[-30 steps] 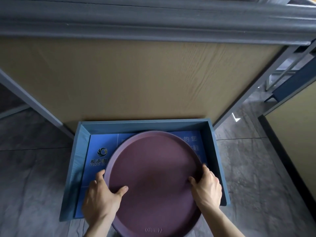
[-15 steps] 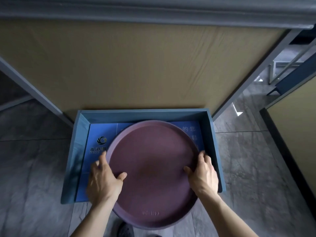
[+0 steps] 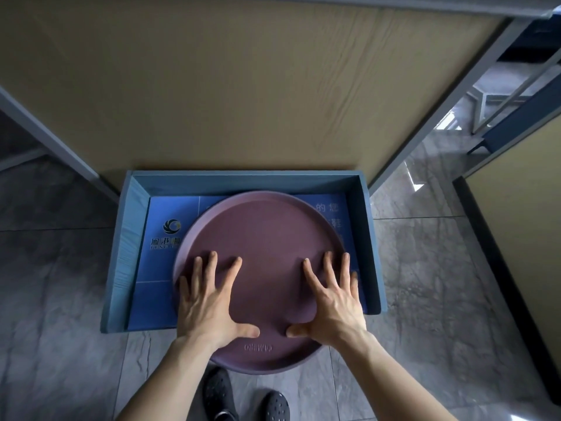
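A large round maroon tray (image 3: 264, 232) lies in an open blue box (image 3: 133, 238) on the floor, its near edge sticking out past the box's open front. My left hand (image 3: 209, 299) lies flat on the tray's left half with fingers spread. My right hand (image 3: 331, 296) lies flat on the right half, fingers spread too. Both thumbs point inward near the embossed lettering at the tray's near edge. Neither hand grips anything.
The box stands against a tall tan panel (image 3: 243, 86) with grey frame bars (image 3: 437, 117) on both sides. Grey tiled floor (image 3: 440, 284) surrounds it. My dark shoes (image 3: 246, 396) are just below the tray. Another tan panel (image 3: 522, 208) stands at the right.
Both hands have let go of the tray's rim and now lie flat with spread fingers on its surface. The tray has slid deeper into the box.
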Demonstrator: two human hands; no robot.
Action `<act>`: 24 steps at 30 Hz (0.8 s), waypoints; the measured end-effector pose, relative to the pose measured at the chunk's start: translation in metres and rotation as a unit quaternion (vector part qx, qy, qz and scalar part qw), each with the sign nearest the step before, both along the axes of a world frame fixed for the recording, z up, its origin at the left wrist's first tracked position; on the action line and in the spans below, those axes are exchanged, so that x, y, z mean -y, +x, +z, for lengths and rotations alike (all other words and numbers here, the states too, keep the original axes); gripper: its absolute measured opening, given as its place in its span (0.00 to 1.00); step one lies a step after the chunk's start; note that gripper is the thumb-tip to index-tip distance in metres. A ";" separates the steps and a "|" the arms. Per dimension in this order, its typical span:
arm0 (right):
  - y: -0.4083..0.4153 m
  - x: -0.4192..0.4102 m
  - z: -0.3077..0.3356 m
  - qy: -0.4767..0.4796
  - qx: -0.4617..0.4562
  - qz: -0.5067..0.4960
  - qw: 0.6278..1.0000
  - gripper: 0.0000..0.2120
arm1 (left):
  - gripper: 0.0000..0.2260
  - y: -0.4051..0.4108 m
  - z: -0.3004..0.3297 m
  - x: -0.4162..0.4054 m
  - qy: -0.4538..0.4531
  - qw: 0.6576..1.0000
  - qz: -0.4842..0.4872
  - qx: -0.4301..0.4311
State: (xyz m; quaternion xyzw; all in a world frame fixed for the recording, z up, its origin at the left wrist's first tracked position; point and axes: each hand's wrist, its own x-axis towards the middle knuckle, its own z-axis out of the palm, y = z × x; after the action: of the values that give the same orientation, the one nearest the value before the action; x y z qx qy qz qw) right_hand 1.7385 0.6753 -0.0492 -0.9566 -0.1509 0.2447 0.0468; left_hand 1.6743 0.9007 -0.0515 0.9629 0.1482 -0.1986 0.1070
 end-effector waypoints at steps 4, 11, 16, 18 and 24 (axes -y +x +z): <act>0.001 -0.012 -0.004 0.004 -0.001 -0.001 1.000 0.67 | 0.64 0.001 -0.003 -0.007 0.013 1.000 -0.002 0.011; 0.003 -0.013 -0.006 0.000 0.007 0.010 1.000 0.68 | 0.65 0.005 -0.002 -0.006 0.009 1.000 0.001 -0.002; 0.002 -0.012 -0.004 0.002 0.015 0.018 1.000 0.68 | 0.64 0.008 0.004 0.003 0.010 1.000 0.000 -0.019; 0.001 -0.014 -0.003 -0.011 0.017 0.027 0.999 0.70 | 0.63 0.006 0.006 0.008 -0.003 1.000 -0.005 -0.023; -0.004 -0.017 -0.002 -0.022 0.004 0.047 0.999 0.74 | 0.66 0.004 0.003 0.011 0.012 0.999 -0.027 -0.041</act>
State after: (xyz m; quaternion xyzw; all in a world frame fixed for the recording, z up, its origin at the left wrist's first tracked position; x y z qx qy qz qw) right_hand 1.7347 0.6924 -0.0515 -0.9503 -0.1909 0.2457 0.0137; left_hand 1.6779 0.8897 -0.0483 0.9586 0.1290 -0.2394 0.0841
